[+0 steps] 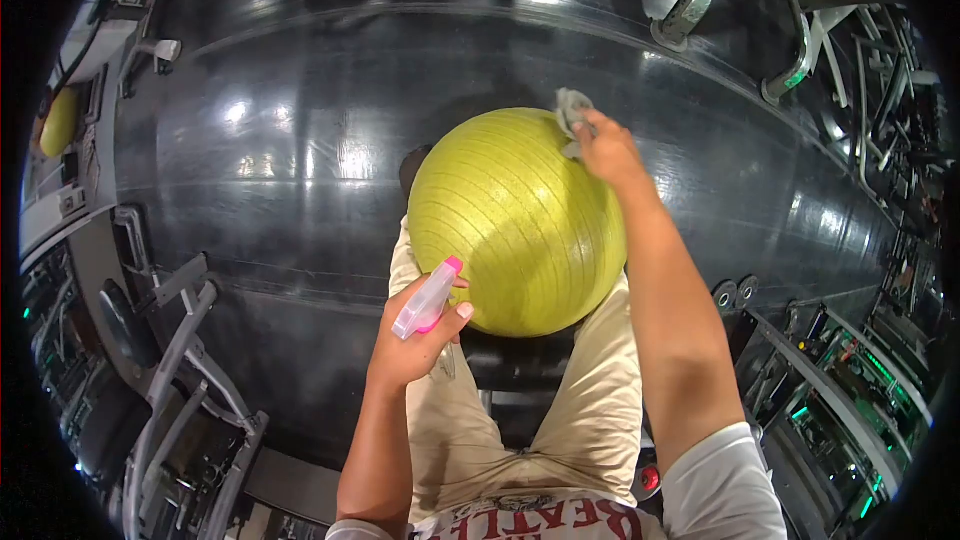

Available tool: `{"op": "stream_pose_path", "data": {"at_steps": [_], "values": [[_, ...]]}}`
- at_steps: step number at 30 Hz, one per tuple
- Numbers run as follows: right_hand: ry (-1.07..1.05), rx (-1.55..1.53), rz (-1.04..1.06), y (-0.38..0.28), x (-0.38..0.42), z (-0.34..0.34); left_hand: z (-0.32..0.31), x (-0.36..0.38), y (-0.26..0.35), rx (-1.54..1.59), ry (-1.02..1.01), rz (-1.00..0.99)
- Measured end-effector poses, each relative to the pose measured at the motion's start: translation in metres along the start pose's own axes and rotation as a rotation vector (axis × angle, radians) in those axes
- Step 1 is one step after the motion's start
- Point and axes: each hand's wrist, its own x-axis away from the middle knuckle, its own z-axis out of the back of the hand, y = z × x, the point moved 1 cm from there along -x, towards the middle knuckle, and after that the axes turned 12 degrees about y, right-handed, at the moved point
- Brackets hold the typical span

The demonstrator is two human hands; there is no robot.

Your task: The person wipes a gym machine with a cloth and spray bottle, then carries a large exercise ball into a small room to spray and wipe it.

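The fingers of the right hand [605, 145] are curled around a small grey cloth [571, 112], which is pressed on the big yellow-green ball [515, 225] at about one o'clock on its round top. The fingers of the left hand [415, 335] are wrapped tight around a clear spray bottle [428, 298] with a pink tip, held just beside the ball at about seven o'clock. The ball is rested on the lap, between the knees, above the shiny black floor [300, 140]. Grey gym machines [190, 370] are seen at eight o'clock. The wiping seems to be partly done: only the top far side is being rubbed, and no wet marks can be made out.
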Motion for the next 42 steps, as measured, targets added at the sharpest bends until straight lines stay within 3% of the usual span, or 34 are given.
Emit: {"op": "stream_pose_path", "data": {"at_steps": [1, 5, 7, 9, 11, 13, 16, 19, 23, 27, 31, 36, 39, 42], "values": [[-0.044, -0.03, -0.044, -0.008, 0.004, -0.014, 0.002, -0.001, 0.0, -0.022, -0.006, 0.0], [0.199, 0.051, 0.143, -0.02, 0.104, -0.037, 0.006, -0.009, 0.001, -0.056, -0.024, -0.023], [0.099, -0.039, 0.028, -0.022, 0.158, -0.019, 0.007, -0.01, 0.001, -0.054, -0.027, -0.011], [0.1, -0.156, 0.052, -0.001, 0.223, -0.026, 0.003, -0.008, 0.007, -0.061, -0.034, 0.024], [0.044, -0.096, -0.015, 0.025, 0.291, -0.044, -0.002, -0.006, 0.007, -0.125, -0.044, -0.026], [-0.143, -0.214, -0.035, 0.044, 0.344, -0.059, -0.011, -0.003, 0.012, -0.2, -0.064, -0.062], [-0.461, -0.216, -0.095, 0.04, 0.361, -0.053, -0.033, 0.008, 0.016, -0.322, -0.09, -0.149], [-0.253, -0.517, -0.244, 0.043, 0.322, -0.014, -0.05, 0.014, 0.005, -0.385, -0.162, -0.164], [0.015, -0.406, -0.243, 0.053, 0.221, 0.09, -0.082, 0.017, -0.017, -0.438, -0.178, -0.217], [0.12, -0.561, -0.486, 0.092, 0.157, 0.149, -0.11, 0.01, -0.041, -0.563, -0.173, -0.321], [0.216, -0.215, -0.314, 0.108, 0.125, 0.172, -0.121, 0.003, -0.028, -0.596, -0.188, -0.271], [0.222, -0.407, -0.312, 0.104, 0.086, 0.146, -0.122, 0.008, -0.029, -0.63, -0.258, -0.269], [0.234, -0.492, -0.412, 0.113, 0.072, 0.087, -0.114, 0.013, -0.027, -0.647, -0.266, -0.274], [0.27, -0.295, -0.362, 0.105, 0.111, 0.006, -0.101, 0.014, -0.026, -0.574, -0.216, -0.193]]}}
